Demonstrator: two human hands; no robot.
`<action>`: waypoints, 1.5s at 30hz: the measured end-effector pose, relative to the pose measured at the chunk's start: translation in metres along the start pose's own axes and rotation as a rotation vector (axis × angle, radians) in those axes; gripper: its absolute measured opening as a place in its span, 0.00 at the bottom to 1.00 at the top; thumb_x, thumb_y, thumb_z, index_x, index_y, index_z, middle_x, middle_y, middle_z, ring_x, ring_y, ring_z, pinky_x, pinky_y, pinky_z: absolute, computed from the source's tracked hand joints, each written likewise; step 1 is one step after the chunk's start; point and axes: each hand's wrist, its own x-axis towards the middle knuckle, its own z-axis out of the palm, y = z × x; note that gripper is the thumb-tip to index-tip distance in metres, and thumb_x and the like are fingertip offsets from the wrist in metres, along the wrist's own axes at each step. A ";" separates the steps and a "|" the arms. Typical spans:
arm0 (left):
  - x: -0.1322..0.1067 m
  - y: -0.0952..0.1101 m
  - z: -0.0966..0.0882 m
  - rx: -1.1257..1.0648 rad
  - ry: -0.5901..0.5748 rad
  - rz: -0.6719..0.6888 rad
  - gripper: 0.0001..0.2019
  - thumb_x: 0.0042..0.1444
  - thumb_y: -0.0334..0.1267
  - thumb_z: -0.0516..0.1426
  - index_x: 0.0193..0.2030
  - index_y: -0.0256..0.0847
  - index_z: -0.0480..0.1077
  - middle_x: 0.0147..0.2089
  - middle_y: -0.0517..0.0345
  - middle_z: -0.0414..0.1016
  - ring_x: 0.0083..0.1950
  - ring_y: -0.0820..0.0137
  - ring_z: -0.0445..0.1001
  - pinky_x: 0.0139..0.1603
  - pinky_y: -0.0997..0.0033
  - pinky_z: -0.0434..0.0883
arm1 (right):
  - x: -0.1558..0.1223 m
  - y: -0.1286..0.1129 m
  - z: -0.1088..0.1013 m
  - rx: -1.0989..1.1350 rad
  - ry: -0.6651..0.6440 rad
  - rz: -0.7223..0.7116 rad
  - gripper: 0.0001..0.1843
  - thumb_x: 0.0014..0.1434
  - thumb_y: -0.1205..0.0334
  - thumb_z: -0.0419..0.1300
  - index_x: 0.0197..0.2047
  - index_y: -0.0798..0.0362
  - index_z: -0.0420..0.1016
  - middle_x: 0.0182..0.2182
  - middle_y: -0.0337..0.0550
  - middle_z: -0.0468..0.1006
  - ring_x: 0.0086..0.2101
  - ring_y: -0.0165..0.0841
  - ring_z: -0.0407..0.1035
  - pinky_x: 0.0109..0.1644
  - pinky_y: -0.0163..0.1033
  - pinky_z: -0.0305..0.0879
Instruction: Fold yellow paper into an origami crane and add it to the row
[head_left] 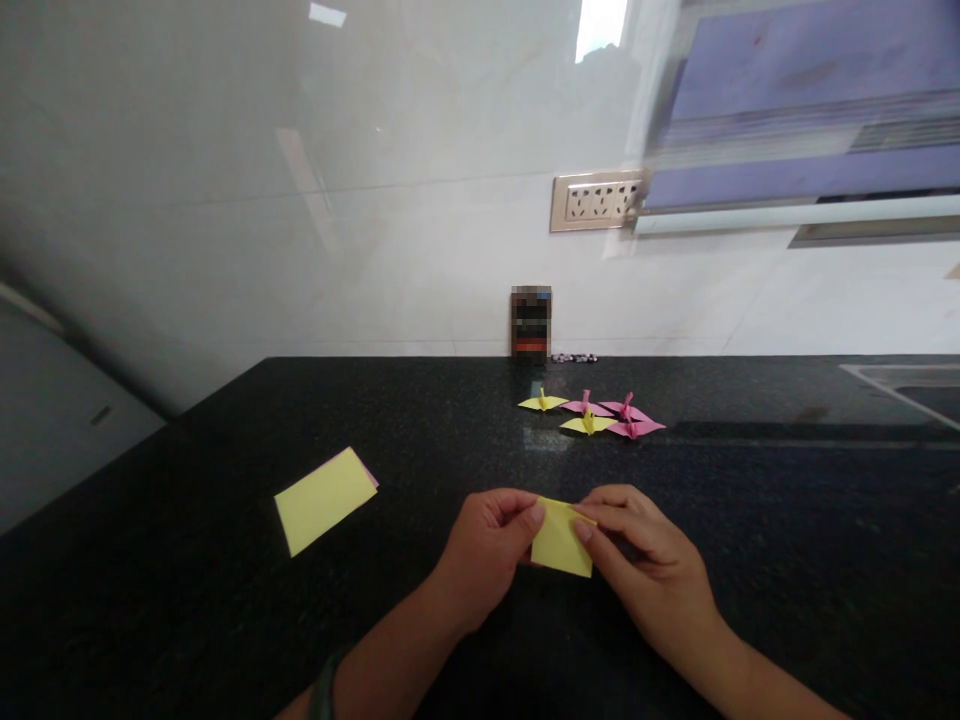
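Note:
A small folded sheet of yellow paper point(561, 543) is held up between my two hands, above the dark countertop. My left hand point(484, 545) pinches its upper left corner between thumb and fingers. At its upper right corner my right hand point(652, 560) grips the edge, thumb in front and fingers behind. The fingers behind the paper are partly hidden. Beyond the hands stand several folded paper cranes, among them a yellow crane point(543, 402) and a pink crane point(634, 428).
To the left lies a stack of yellow paper point(324, 503) with a pink edge showing beneath. A phone point(531, 325) leans upright against the wall, a beaded strap point(574, 358) beside it. The black countertop point(420, 430) meets a tiled wall with a socket panel point(596, 202).

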 end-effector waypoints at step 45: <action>0.004 -0.010 -0.002 -0.055 0.120 -0.027 0.10 0.44 0.39 0.58 0.28 0.33 0.67 0.24 0.55 0.72 0.25 0.73 0.68 0.27 0.74 0.64 | 0.005 -0.002 0.002 0.106 -0.049 0.308 0.09 0.55 0.58 0.51 0.36 0.53 0.65 0.27 0.41 0.68 0.29 0.31 0.65 0.28 0.35 0.64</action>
